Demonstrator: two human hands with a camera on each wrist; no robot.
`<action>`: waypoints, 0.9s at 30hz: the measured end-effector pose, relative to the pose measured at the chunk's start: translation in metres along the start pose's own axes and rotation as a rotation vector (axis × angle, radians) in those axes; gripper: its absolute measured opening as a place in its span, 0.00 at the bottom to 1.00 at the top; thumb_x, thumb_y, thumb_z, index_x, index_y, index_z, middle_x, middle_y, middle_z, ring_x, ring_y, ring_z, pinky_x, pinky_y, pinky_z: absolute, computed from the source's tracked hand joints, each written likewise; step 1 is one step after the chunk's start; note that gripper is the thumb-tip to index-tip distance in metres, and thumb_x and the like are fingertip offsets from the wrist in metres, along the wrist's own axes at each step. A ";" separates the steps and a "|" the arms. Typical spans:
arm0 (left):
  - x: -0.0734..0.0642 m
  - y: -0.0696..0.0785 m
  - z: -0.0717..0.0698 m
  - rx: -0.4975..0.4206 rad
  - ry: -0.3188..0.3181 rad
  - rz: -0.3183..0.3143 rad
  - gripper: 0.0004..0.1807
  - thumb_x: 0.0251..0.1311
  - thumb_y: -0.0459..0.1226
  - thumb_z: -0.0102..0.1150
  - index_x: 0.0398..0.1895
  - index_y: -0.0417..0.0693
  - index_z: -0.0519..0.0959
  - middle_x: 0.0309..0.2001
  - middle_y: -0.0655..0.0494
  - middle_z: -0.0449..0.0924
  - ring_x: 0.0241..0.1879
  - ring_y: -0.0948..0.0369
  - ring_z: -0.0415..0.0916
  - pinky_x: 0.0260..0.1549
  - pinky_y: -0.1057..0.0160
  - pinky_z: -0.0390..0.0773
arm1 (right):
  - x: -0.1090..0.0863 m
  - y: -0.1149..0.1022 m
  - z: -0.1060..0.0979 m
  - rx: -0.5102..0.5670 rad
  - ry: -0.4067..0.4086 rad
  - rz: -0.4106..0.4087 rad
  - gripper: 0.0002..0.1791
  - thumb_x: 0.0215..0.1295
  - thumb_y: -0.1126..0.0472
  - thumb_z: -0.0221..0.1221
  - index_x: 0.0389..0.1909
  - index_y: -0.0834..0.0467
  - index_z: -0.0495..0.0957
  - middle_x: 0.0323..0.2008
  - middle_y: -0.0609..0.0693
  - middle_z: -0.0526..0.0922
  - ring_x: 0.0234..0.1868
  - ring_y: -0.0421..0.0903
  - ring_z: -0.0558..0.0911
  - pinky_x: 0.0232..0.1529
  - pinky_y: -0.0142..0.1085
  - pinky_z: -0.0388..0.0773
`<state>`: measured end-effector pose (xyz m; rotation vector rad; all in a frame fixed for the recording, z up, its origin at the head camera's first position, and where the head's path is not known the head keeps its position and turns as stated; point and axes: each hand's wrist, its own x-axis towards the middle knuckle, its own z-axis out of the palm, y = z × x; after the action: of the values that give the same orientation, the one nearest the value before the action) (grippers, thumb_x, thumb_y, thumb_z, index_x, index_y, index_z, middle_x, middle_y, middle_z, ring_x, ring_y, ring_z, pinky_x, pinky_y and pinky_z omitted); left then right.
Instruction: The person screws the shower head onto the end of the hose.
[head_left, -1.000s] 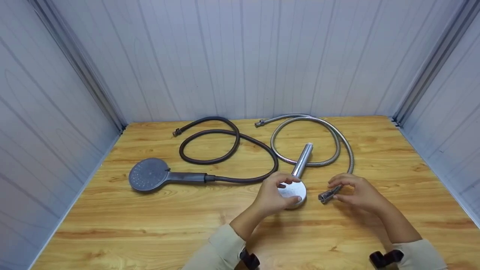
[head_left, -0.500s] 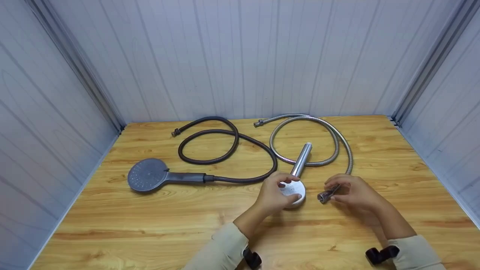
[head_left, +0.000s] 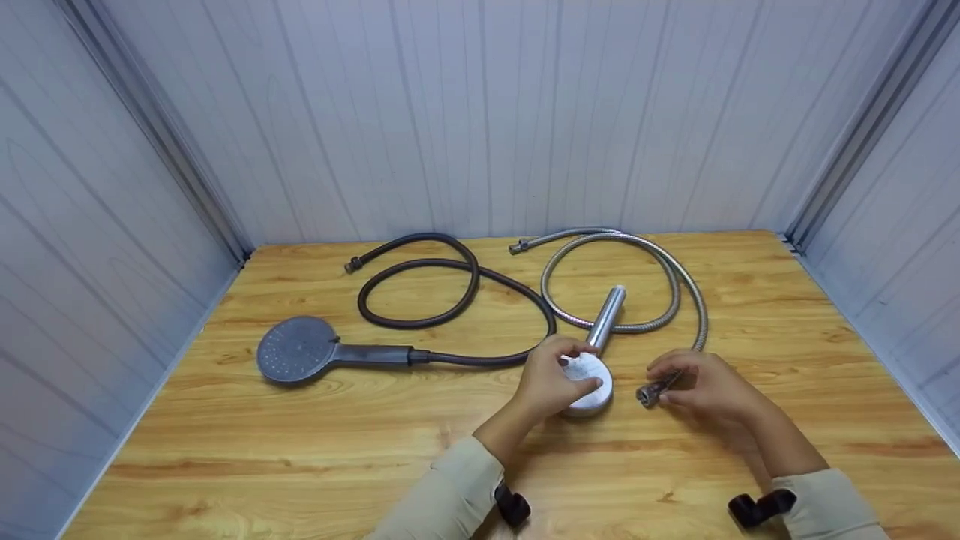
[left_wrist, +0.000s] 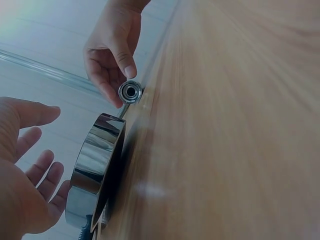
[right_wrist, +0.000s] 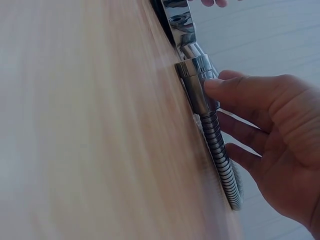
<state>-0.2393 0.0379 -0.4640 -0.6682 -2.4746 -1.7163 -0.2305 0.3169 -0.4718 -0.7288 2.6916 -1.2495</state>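
A chrome shower head (head_left: 589, 401) lies on the wooden table, its handle pointing toward the back wall. Over its round face hovers my left hand (head_left: 551, 381), thumb and fingers spread apart. From the left wrist, those fingers (left_wrist: 45, 170) show beside the thick chrome disc (left_wrist: 92, 170) with nothing gripped. To the right, my right hand (head_left: 716, 390) pinches the end fitting (head_left: 651, 394) of a metal shower hose. The right wrist view has the thumb on the chrome fitting (right_wrist: 200, 92), with fingers curled behind it and the ribbed hose (right_wrist: 220, 155).
The silver hose (head_left: 701, 304) loops behind the chrome handle to its other end fitting (head_left: 517, 247). At left lies a dark grey shower head (head_left: 296, 350) joined to a coiled dark hose (head_left: 420, 324). White panel walls (head_left: 480, 120) enclose the table (head_left: 337, 450) behind and at the sides.
My left hand shifts slightly up and left over the chrome shower head, showing more of its face. My right hand moves a little left along the hose end.
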 end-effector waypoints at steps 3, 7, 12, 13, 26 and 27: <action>0.002 -0.001 0.002 0.023 0.012 -0.015 0.20 0.43 0.33 0.77 0.43 0.45 0.85 0.43 0.51 0.80 0.46 0.58 0.75 0.49 0.56 0.75 | 0.001 0.000 0.000 0.023 0.001 0.004 0.15 0.54 0.68 0.69 0.44 0.59 0.84 0.47 0.52 0.82 0.49 0.44 0.79 0.54 0.38 0.74; 0.006 0.000 0.005 0.068 0.029 -0.041 0.20 0.42 0.34 0.77 0.44 0.47 0.86 0.42 0.59 0.78 0.47 0.57 0.75 0.49 0.62 0.74 | 0.001 -0.001 0.000 0.038 0.004 0.008 0.16 0.54 0.67 0.70 0.45 0.59 0.84 0.48 0.52 0.82 0.50 0.46 0.79 0.55 0.37 0.73; 0.009 0.000 0.009 0.178 0.034 -0.044 0.22 0.40 0.37 0.78 0.44 0.50 0.86 0.44 0.58 0.78 0.48 0.57 0.74 0.49 0.64 0.71 | 0.002 0.000 0.001 0.044 0.008 0.002 0.15 0.54 0.67 0.70 0.44 0.59 0.84 0.48 0.54 0.82 0.50 0.45 0.79 0.55 0.35 0.73; 0.010 0.000 0.009 0.200 0.032 -0.045 0.22 0.40 0.37 0.78 0.44 0.51 0.86 0.45 0.58 0.78 0.48 0.58 0.74 0.50 0.63 0.71 | 0.002 0.000 0.002 0.052 0.010 -0.003 0.15 0.53 0.68 0.70 0.44 0.60 0.84 0.48 0.55 0.82 0.49 0.44 0.80 0.54 0.35 0.73; 0.022 -0.003 0.018 0.423 -0.037 -0.128 0.31 0.42 0.48 0.78 0.54 0.57 0.82 0.52 0.58 0.76 0.53 0.60 0.70 0.51 0.62 0.69 | 0.005 0.002 0.003 0.060 -0.030 0.013 0.15 0.53 0.69 0.69 0.44 0.61 0.84 0.47 0.54 0.82 0.47 0.44 0.81 0.51 0.33 0.74; 0.022 -0.003 0.019 0.448 -0.048 -0.128 0.32 0.41 0.50 0.78 0.55 0.57 0.82 0.53 0.58 0.76 0.53 0.60 0.70 0.51 0.62 0.68 | 0.005 0.002 0.003 0.055 -0.035 0.018 0.15 0.53 0.69 0.69 0.44 0.60 0.84 0.47 0.54 0.82 0.47 0.45 0.81 0.52 0.33 0.74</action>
<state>-0.2564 0.0611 -0.4678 -0.5162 -2.8445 -1.1151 -0.2348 0.3137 -0.4748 -0.7106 2.6188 -1.2891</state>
